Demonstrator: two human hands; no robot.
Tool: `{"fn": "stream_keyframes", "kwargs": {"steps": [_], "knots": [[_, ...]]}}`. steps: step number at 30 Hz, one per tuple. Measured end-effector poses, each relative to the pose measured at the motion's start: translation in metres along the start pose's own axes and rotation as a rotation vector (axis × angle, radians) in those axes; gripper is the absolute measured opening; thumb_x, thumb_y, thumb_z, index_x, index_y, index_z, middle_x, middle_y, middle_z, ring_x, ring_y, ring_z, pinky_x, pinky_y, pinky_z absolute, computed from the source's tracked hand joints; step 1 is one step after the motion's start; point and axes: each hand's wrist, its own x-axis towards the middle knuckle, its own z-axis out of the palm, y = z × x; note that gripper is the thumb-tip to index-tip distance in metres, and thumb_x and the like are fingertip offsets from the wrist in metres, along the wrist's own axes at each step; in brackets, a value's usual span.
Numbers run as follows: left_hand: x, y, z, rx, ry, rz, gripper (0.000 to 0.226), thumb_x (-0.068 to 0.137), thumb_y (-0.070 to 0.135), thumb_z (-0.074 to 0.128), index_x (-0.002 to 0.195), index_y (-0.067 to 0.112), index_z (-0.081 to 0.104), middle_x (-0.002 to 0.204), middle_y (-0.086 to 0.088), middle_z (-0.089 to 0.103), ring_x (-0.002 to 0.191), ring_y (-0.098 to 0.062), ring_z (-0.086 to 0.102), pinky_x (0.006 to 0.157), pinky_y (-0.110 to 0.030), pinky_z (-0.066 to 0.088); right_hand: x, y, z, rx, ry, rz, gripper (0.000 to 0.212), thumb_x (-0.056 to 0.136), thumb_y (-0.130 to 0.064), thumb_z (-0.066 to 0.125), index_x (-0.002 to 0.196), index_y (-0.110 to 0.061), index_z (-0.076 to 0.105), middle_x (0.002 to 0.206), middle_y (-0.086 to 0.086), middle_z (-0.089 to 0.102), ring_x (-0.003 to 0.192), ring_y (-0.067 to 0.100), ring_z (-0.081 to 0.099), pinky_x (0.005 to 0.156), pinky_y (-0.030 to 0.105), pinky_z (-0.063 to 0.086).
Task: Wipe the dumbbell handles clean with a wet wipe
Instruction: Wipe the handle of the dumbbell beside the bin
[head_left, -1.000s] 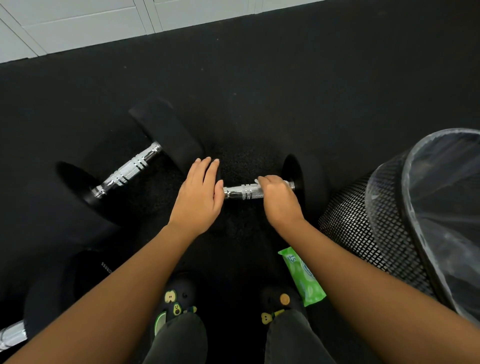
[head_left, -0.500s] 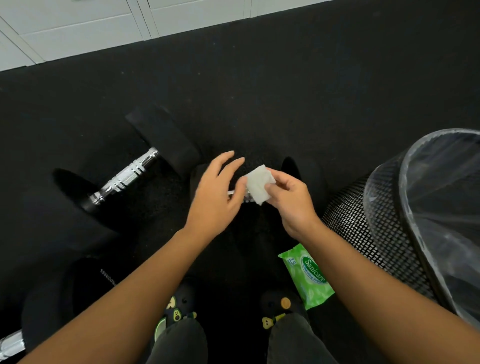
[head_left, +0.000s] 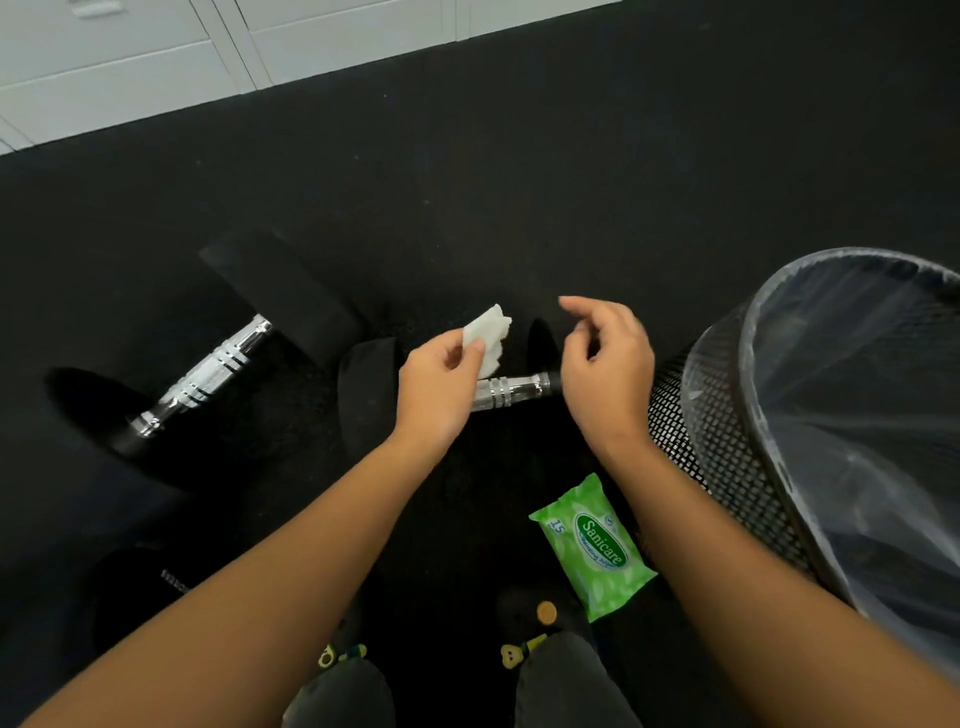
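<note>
Chrome dumbbell handle (head_left: 514, 392) lies left to right on the black floor (head_left: 519, 182) between the hands; left hand (head_left: 441, 384) pinches a white wet wipe (head_left: 485, 332) just above its left end, right hand (head_left: 608, 364) hovers empty, fingers relaxed, at its right end

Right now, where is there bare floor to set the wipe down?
Bare: the wide black mat beyond the large dumbbell and small dumbbell, up to the white cabinets. Crowded: near the shoes, where the green wipes pack and mesh bin sit close.
</note>
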Motion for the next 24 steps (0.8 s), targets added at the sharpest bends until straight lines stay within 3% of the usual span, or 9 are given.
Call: {"fn": "stream_keyframes", "kwargs": {"steps": [2, 5, 7, 11, 18, 20, 22, 24], "knots": [[0.008, -0.006, 0.002, 0.376, -0.037, 0.251, 0.027, 0.093, 0.014, 0.052, 0.115, 0.017, 0.066, 0.094, -0.001, 0.07, 0.08, -0.009, 0.062, 0.073, -0.01, 0.045, 0.003, 0.013, 0.001, -0.068, 0.002, 0.036, 0.031, 0.09, -0.007, 0.046, 0.116, -0.014, 0.063, 0.118, -0.001, 0.061, 0.115, 0.015, 0.051, 0.095, 0.013, 0.031], [0.014, -0.02, 0.013, 0.783, -0.291, 0.462, 0.036, 0.092, 0.008, 0.049, 0.127, 0.008, 0.057, 0.13, -0.008, 0.057, 0.118, -0.021, 0.054, 0.1, -0.025, 0.041, -0.001, 0.033, 0.011, -0.186, -0.165, 0.043, 0.037, 0.097, -0.02, 0.04, 0.132, -0.014, 0.051, 0.141, 0.002, 0.046, 0.135, 0.018, 0.033, 0.111, 0.028, 0.023], [0.008, -0.03, 0.022, 0.928, -0.405, 0.499, 0.043, 0.093, 0.012, 0.046, 0.135, 0.005, 0.047, 0.141, -0.01, 0.046, 0.128, -0.023, 0.045, 0.107, -0.029, 0.033, -0.004, 0.04, 0.017, -0.198, -0.235, 0.04, 0.04, 0.099, -0.024, 0.034, 0.137, -0.015, 0.045, 0.148, 0.0, 0.037, 0.141, 0.017, 0.023, 0.113, 0.03, 0.018], [0.005, -0.04, 0.03, 1.046, -0.412, 0.556, 0.052, 0.097, 0.024, 0.04, 0.144, 0.003, 0.029, 0.15, -0.015, 0.031, 0.138, -0.024, 0.03, 0.114, -0.028, 0.017, -0.008, 0.041, 0.022, -0.229, -0.171, -0.003, 0.04, 0.099, -0.024, 0.031, 0.136, -0.014, 0.046, 0.146, 0.001, 0.039, 0.14, 0.018, 0.025, 0.112, 0.034, 0.023], [0.037, -0.029, 0.037, 1.2, -0.486, 0.387, 0.044, 0.1, 0.026, 0.032, 0.142, 0.012, 0.036, 0.135, -0.008, 0.052, 0.123, -0.025, 0.048, 0.109, -0.037, 0.028, -0.012, 0.044, 0.03, -0.287, -0.049, -0.052, 0.046, 0.096, -0.028, 0.027, 0.129, -0.01, 0.053, 0.138, 0.005, 0.05, 0.134, 0.024, 0.038, 0.107, 0.034, 0.032], [0.035, -0.034, 0.033, 1.198, -0.425, 0.497, 0.041, 0.099, 0.024, 0.038, 0.137, 0.009, 0.044, 0.123, -0.011, 0.06, 0.114, -0.027, 0.056, 0.103, -0.039, 0.036, -0.012, 0.044, 0.032, -0.298, -0.022, -0.073, 0.048, 0.095, -0.029, 0.026, 0.127, -0.009, 0.055, 0.135, 0.006, 0.053, 0.132, 0.026, 0.041, 0.105, 0.034, 0.034], [0.026, -0.046, 0.029, 1.091, -0.326, 0.679, 0.033, 0.089, 0.014, 0.053, 0.118, 0.0, 0.06, 0.103, -0.016, 0.067, 0.093, -0.032, 0.066, 0.085, -0.041, 0.052, -0.013, 0.046, 0.033, -0.302, 0.006, -0.085, 0.047, 0.094, -0.028, 0.027, 0.125, -0.008, 0.057, 0.133, 0.007, 0.055, 0.13, 0.026, 0.044, 0.104, 0.034, 0.036], [0.017, -0.063, 0.026, 1.06, -0.26, 0.808, 0.033, 0.08, 0.009, 0.052, 0.107, -0.003, 0.066, 0.101, -0.019, 0.069, 0.09, -0.033, 0.068, 0.079, -0.043, 0.056, -0.014, 0.046, 0.034, -0.303, 0.025, -0.084, 0.045, 0.094, -0.027, 0.029, 0.124, -0.009, 0.058, 0.132, 0.006, 0.056, 0.128, 0.026, 0.045, 0.103, 0.034, 0.037]]}}
